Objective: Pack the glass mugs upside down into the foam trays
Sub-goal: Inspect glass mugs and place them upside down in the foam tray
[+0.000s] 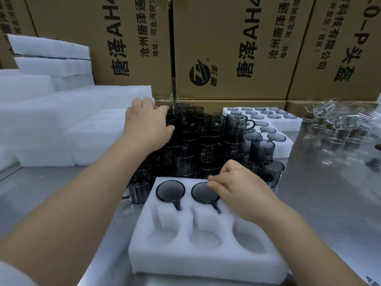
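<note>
light: bright, even | shadows: soft | edges: bent, perhaps slightly blurred
</note>
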